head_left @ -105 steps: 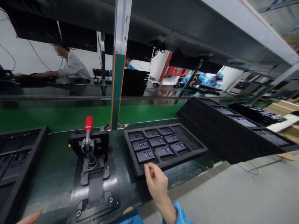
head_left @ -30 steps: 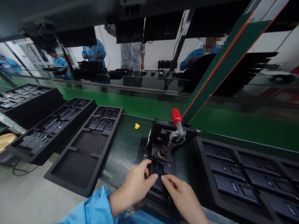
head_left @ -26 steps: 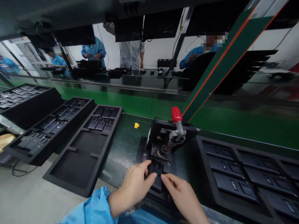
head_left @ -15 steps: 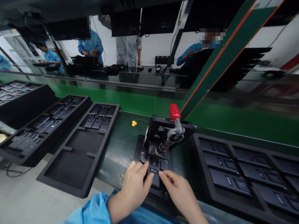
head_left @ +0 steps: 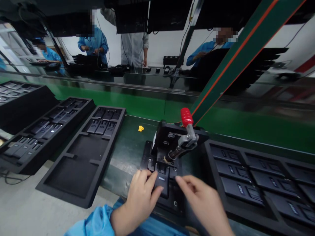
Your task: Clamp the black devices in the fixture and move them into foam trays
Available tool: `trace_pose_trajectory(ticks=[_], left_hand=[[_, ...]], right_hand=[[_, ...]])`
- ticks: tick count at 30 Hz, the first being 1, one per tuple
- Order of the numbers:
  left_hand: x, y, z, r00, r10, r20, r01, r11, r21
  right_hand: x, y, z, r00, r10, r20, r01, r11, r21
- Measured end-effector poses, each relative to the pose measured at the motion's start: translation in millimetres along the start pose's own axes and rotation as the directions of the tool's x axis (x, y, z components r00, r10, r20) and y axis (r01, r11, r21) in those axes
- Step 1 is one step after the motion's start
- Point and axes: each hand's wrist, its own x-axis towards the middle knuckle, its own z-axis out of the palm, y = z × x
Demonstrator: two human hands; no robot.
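A small black plastic case lettered "Riton" (head_left: 161, 179) lies in the base of a black clamp fixture (head_left: 159, 141), partly under its upright block. My left hand (head_left: 142, 193) grips the case's left side, thumb and fingers on its near part. Right of the case, a short gap away, is my right hand (head_left: 201, 196), its fingertips beside the fixture base and nothing seen in them. The toggle clamp's red handle (head_left: 187, 116) stands up above the fixture.
To the left, a black foam tray (head_left: 108, 160) holds several cases at its far end; another filled tray (head_left: 86, 105) lies beyond it. A tray of Riton cases (head_left: 221, 193) is on the right. A yellow bit (head_left: 140, 128) lies on the bench. Co-workers stand across the line.
My right hand has drawn off the case to the right. My left hand stays on the case, which remains in the fixture. The view has shifted slightly.
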Motion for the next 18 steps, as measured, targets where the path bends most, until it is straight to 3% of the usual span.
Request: trace_pose_trajectory(ticks=[2,4,6,7,9,12,14,16,18], left_hand=[[-6.6,-2.0,-2.6,0.989,0.124,-0.076,-0.128,0.990,-0.058],[-13.9,-5.4,-3.1,0.959,0.257,-0.121,-0.266,0.962,-0.066],[-20.2,-9.3,-1.2,0.931,0.350,-0.107,-0.354,0.935,-0.025],[-22.5,-11.0,0.3,0.921,0.379,-0.092,-0.381,0.925,0.001],[-24.7,-13.3,2.9,0.902,0.421,-0.096,-0.419,0.907,0.043],[-23.2,-13.3,4.3,0.884,0.436,-0.170,-0.429,0.900,0.075],[-21.8,-12.1,4.7,0.879,0.420,-0.225,-0.413,0.907,0.081],[-22.1,-11.4,6.9,0.875,0.407,-0.263,-0.400,0.913,0.080],[-24.4,-12.0,11.7,0.871,0.392,-0.295,-0.389,0.918,0.070]], right_hand=[[6.3,-12.5,-26.9,0.975,-0.055,-0.213,0.066,0.997,0.045],[16.7,-35.1,-52.6,0.896,-0.117,-0.428,0.153,0.987,0.050],[31.8,-64.2,-70.5,0.835,-0.172,-0.523,0.252,0.964,0.086],[41.1,-79.3,-75.8,0.830,-0.184,-0.526,0.290,0.948,0.127],[61.3,-107.5,-80.7,0.879,-0.145,-0.454,0.299,0.910,0.287],[86.6,-140.8,-83.1,0.988,0.035,-0.148,0.060,0.805,0.591],[92.9,-156.4,-86.1,0.995,0.098,0.020,-0.085,0.726,0.682],[88.8,-165.0,-90.1,0.998,0.058,-0.002,-0.038,0.683,0.729],[78.2,-162.1,-93.1,0.990,-0.105,-0.097,0.142,0.684,0.715]])
